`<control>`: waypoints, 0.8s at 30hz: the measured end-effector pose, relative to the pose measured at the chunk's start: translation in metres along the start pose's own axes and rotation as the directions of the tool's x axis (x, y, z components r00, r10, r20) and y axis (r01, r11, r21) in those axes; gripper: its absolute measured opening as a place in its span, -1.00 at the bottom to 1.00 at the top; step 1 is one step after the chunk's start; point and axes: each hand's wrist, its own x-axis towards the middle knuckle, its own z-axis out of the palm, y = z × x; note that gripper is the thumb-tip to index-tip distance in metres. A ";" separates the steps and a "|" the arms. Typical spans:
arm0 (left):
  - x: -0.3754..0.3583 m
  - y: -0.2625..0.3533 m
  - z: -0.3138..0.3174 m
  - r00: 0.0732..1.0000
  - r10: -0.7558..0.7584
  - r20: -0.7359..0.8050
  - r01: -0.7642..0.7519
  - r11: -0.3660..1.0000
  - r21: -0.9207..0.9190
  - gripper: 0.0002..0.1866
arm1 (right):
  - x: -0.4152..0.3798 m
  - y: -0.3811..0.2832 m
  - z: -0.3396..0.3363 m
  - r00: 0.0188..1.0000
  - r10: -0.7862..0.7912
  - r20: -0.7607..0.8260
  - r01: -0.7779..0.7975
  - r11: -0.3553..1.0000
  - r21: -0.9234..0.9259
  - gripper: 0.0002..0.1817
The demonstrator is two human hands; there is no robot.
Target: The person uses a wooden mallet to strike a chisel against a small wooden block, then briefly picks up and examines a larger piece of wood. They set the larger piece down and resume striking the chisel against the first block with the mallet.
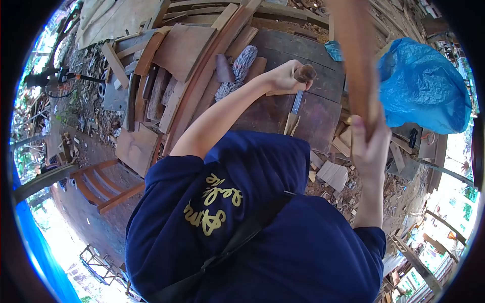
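Observation:
My left hand is wrapped round a chisel, whose round, worn wooden handle end faces up toward me. The chisel's metal blade points down toward my body and meets a narrow light piece of wood on the dark work surface. My right hand is closed round the lower end of a long brown wooden club. This club is raised close to the camera, blurred, and its top runs out of view. It is apart from the chisel.
Planks and boards are stacked on the left, with a grey fluffy cloth beside them. A blue plastic bag lies at the right. Wood chips and offcuts cover the ground. A slatted wooden frame stands lower left.

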 end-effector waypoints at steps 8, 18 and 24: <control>0.004 0.001 0.018 0.967 0.103 -0.233 -0.135 0.982 -0.128 -0.95 | -0.002 0.021 0.027 0.974 0.136 0.183 -0.080 0.955 -0.285 -0.52; 0.000 -0.009 0.006 0.999 -0.040 -0.024 0.038 0.996 -0.080 -0.89 | -0.013 0.015 0.021 0.996 0.078 -0.042 -0.072 0.990 0.119 -0.50; -0.001 -0.011 0.001 0.999 0.016 -0.051 -0.021 0.995 -0.098 -0.95 | -0.003 0.000 0.004 0.982 0.157 0.107 -0.137 0.974 -0.178 -0.47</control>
